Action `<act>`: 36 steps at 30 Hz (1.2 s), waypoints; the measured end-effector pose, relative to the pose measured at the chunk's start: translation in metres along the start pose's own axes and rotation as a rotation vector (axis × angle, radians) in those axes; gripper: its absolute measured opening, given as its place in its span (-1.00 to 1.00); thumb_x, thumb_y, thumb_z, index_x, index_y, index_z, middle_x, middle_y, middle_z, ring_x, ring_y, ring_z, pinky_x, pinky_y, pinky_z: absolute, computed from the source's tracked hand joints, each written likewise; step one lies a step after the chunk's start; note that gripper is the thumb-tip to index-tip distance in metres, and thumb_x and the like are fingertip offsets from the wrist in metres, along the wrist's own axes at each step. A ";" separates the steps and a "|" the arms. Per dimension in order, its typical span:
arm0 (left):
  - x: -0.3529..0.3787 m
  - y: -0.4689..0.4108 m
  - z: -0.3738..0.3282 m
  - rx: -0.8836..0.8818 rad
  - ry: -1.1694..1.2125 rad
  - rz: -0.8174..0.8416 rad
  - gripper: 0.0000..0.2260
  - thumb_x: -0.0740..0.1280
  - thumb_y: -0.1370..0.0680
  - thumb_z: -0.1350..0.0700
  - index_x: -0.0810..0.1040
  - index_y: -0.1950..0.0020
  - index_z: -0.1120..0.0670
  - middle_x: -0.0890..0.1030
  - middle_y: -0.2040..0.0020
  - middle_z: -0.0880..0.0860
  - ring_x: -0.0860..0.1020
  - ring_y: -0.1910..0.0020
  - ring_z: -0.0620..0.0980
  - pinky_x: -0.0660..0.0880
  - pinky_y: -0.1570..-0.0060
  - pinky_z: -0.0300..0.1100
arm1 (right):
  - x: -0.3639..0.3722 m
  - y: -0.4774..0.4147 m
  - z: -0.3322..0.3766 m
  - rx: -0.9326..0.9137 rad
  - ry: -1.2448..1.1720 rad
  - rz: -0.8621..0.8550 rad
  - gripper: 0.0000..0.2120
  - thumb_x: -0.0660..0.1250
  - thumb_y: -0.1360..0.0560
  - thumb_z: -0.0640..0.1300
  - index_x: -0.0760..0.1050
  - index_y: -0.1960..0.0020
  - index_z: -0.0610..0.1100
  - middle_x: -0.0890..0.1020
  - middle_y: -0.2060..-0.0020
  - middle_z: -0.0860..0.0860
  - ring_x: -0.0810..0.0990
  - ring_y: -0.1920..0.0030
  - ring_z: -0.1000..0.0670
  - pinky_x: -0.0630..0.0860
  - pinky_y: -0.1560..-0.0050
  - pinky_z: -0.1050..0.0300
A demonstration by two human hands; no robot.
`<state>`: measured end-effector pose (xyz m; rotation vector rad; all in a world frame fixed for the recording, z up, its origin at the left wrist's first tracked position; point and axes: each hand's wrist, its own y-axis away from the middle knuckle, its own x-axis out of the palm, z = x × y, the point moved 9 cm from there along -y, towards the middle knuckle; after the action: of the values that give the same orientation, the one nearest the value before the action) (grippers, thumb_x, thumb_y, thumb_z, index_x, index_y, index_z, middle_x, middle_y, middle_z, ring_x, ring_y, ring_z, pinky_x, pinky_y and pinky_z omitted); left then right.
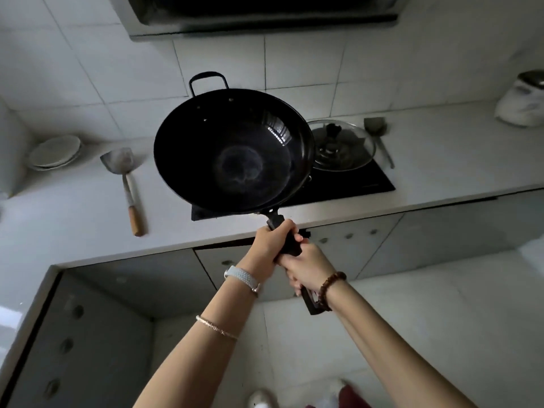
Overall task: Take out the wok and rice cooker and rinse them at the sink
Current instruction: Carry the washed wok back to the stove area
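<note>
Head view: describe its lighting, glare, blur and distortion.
Head view: dim and underexposed; a glint sits inside the wok on its right wall; the wide angle bends the counter edge and the tile lines; the rice cooker at the right border looks smeared.

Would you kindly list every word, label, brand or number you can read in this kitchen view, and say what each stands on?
No text is readable.
cooktop: a faint mark near its front right corner, too small and dim to read.
rice cooker: pale patches on its front, too blurred to tell whether they are lettering.
wok: no lettering shows.
</note>
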<state>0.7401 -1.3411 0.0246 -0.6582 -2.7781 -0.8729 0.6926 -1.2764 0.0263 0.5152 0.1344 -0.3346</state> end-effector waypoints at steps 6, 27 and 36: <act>0.103 -0.014 0.020 -0.022 -0.105 0.108 -0.79 0.26 -0.53 0.24 0.46 0.32 0.15 0.51 0.51 0.00 0.58 0.47 -0.10 0.52 0.38 -0.29 | -0.098 0.005 -0.025 -0.008 -0.053 -0.133 -0.92 0.27 -0.43 -0.22 0.39 0.12 -0.21 0.39 0.64 0.01 0.34 0.65 0.00 0.39 0.56 0.20; 0.418 -0.029 0.130 -0.163 -0.301 0.480 -0.79 0.27 -0.51 0.30 0.45 0.34 0.20 0.50 0.52 0.06 0.55 0.46 -0.02 0.55 0.37 -0.25 | -0.377 0.064 -0.127 0.086 -0.328 -0.508 -0.90 0.21 -0.42 -0.31 0.33 0.24 -0.19 0.35 0.59 -0.05 0.31 0.63 -0.01 0.40 0.53 0.16; 0.512 -0.055 0.152 -0.202 -0.406 0.603 -0.76 0.26 -0.50 0.31 0.44 0.37 0.18 0.51 0.52 0.03 0.56 0.43 -0.04 0.55 0.36 -0.27 | -0.462 0.051 -0.151 0.111 -0.415 -0.571 -0.92 0.22 -0.44 -0.31 0.38 0.22 -0.21 0.35 0.60 -0.01 0.32 0.63 0.02 0.39 0.54 0.20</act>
<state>0.2564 -1.1087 0.0125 -1.7585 -2.5418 -0.9593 0.2706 -1.0297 0.0163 0.5009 -0.1460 -1.0025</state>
